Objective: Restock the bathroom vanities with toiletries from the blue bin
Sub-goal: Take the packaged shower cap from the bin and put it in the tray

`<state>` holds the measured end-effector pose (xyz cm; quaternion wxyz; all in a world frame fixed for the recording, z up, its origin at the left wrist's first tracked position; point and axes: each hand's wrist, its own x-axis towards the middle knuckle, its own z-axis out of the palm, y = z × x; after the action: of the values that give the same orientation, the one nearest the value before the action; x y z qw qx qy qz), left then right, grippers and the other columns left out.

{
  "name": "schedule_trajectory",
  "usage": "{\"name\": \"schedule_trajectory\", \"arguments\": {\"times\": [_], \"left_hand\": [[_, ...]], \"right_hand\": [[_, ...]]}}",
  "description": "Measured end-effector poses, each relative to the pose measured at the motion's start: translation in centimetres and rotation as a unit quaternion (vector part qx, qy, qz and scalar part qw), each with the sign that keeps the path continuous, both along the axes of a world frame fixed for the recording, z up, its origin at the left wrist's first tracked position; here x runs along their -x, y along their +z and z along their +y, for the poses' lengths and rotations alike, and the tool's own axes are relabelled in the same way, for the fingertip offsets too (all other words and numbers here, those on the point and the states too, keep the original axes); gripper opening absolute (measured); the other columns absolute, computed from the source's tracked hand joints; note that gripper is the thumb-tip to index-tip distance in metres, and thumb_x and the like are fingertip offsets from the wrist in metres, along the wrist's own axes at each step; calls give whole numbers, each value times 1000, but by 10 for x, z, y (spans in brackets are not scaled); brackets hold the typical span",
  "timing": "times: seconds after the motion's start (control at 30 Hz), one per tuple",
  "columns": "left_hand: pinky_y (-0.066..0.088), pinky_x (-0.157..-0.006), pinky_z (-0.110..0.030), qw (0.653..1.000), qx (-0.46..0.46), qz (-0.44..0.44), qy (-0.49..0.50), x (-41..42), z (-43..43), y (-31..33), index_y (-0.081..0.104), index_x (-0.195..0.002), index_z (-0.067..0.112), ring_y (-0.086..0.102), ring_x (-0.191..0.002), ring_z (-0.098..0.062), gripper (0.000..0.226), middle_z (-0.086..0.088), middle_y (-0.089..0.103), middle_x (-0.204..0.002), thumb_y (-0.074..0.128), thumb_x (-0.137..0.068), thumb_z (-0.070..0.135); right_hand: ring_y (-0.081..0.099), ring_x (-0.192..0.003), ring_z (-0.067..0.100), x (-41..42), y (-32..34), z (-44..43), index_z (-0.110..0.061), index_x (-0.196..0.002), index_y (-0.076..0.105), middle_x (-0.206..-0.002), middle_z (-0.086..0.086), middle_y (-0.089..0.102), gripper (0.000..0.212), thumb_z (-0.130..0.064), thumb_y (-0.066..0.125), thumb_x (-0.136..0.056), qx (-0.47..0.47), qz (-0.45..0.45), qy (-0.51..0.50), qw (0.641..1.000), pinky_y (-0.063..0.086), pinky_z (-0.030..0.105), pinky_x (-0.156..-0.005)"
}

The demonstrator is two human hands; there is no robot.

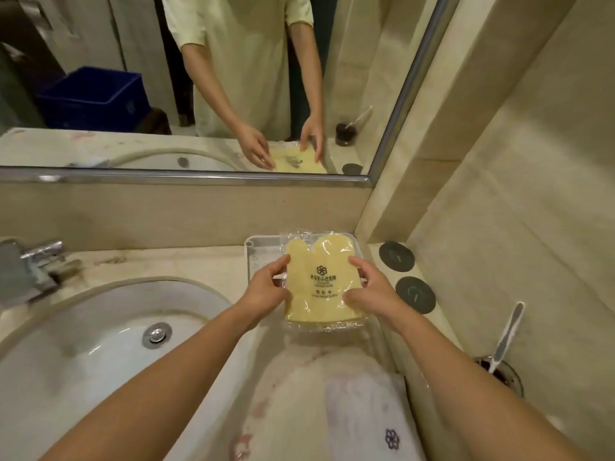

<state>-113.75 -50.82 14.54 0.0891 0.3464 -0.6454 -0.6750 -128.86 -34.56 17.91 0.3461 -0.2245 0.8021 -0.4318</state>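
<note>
A yellow cloth in a clear plastic packet (322,281), printed with a flower logo, lies over a white tray (258,249) on the vanity counter by the back wall. My left hand (266,287) pinches the packet's left edge, and my right hand (369,287) grips its right edge. The blue bin (96,98) shows only as a reflection in the mirror, behind me to the left.
The white basin (100,344) with its drain plug and the chrome tap (33,264) lie left. Two dark round coasters (414,294) sit right of the tray. A toothbrush in a dark cup (499,364) stands at the right. A folded white towel (332,410) lies near me.
</note>
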Motion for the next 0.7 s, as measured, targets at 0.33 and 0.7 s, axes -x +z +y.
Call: {"name": "schedule_trajectory", "arguments": {"times": [0.33, 0.7], "left_hand": [[52, -61, -15, 999, -17, -34, 22, 66, -11, -42, 38, -148, 15, 60, -80, -5, 89, -3, 51, -139, 53, -71, -27], [50, -56, -11, 997, -14, -67, 40, 92, -12, -67, 36, -149, 14, 64, -93, -17, 88, -2, 48, -144, 54, -73, -28]], "right_hand": [[58, -105, 7, 69, -49, -27, -23, -148, 37, -138, 0, 49, 83, 13, 58, -76, -62, 28, 12, 998, 50, 12, -64], [42, -133, 24, 88, -82, -44, -23, -149, 35, -149, 6, 34, 78, 11, 51, -81, -142, 130, 37, 981, 35, 21, -98]]}}
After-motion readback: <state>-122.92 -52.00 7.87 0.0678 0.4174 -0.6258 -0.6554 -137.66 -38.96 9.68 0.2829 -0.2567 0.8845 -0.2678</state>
